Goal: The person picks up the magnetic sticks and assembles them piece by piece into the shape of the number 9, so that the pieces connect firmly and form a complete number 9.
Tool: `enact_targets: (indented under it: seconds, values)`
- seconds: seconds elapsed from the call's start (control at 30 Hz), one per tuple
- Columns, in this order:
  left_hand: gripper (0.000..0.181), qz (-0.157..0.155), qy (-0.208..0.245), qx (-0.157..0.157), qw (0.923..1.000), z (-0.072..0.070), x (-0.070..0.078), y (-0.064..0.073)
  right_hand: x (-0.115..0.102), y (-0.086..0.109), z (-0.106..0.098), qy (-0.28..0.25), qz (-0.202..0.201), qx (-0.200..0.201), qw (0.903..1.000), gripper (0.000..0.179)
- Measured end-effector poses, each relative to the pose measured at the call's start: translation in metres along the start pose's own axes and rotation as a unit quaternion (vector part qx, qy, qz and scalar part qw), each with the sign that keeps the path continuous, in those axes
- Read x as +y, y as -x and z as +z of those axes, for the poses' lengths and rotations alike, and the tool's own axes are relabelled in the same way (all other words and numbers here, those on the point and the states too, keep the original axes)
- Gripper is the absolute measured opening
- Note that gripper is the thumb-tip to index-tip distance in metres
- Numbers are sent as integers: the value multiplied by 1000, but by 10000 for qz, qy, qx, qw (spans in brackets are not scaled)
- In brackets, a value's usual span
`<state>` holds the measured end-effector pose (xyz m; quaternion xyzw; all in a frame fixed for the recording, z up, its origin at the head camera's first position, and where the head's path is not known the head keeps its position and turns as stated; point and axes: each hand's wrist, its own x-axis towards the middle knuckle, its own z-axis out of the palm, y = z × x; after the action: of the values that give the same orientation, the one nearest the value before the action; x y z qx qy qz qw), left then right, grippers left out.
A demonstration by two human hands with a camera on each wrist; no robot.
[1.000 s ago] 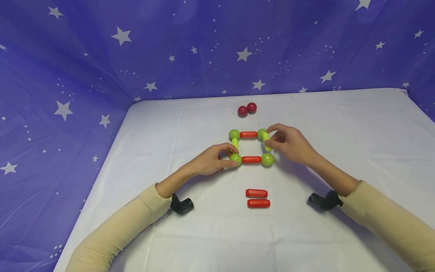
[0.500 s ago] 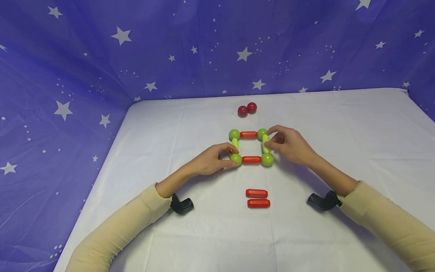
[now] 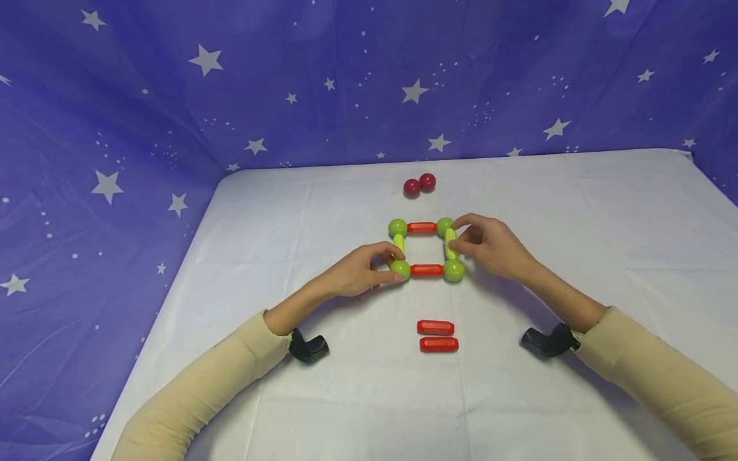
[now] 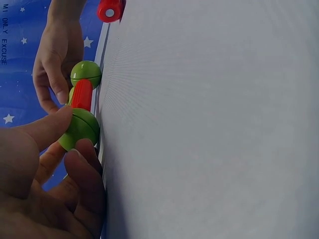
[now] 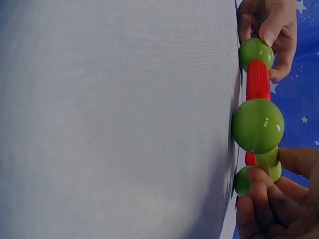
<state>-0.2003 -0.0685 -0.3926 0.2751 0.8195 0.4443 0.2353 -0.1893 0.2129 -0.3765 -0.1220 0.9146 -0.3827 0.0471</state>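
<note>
A square frame of green balls and short rods lies on the white cloth. Its far red rod (image 3: 422,228) and near red rod (image 3: 426,270) run sideways; the left yellow-green rod (image 3: 399,243) and right yellow-green rod (image 3: 451,244) join them. My left hand (image 3: 364,270) grips the near-left green ball (image 4: 82,130) between thumb and fingers. With thumb and fingers, my right hand (image 3: 490,244) pinches the right yellow-green rod, its forefinger by the far-right green ball (image 3: 445,226). At that rod's near end sits the near-right green ball (image 5: 258,125).
Two dark red balls (image 3: 419,185) rest beyond the frame. Nearer the body, two loose red rods (image 3: 438,336) lie side by side. A purple star-patterned curtain (image 3: 346,83) hangs behind the white-covered table (image 3: 357,410).
The right yellow-green rod, slanted a second ago, has swung into line between the two right-hand green balls. My right hand shifted slightly down with it; my left hand stayed put.
</note>
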Motion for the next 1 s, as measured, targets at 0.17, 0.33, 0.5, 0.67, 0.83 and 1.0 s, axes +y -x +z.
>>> enact_targets:
  seconds: [0.17, 0.33, 0.5, 0.67, 0.83, 1.0]
  values:
    - [34, 39, -32, 25, 10000, 0, -1, -1, 1, 0, 0, -31, 2, -98, 9999, 33]
    - [34, 60, -40, 30, 10000, 0, -1, -1, 2, 0, 1, -20, -86, -104, 9999, 32]
    - [34, 56, -46, 25, 10000, 0, 0, -1, 4, 0, 2, -46, -189, -99, 9998, 30]
    - [34, 41, -50, 20, 10000, 0, 0, 0, 5, -1, 2, 15, -134, -135, 9998, 30]
    - [34, 21, -67, 35, 10000, 0, 1, 0, 6, -1, 3, 63, -147, -174, 9997, 30]
    - [34, 11, -92, 44, 9999, 0, 0, 0, 8, -2, 5, 114, -113, -197, 9997, 29]
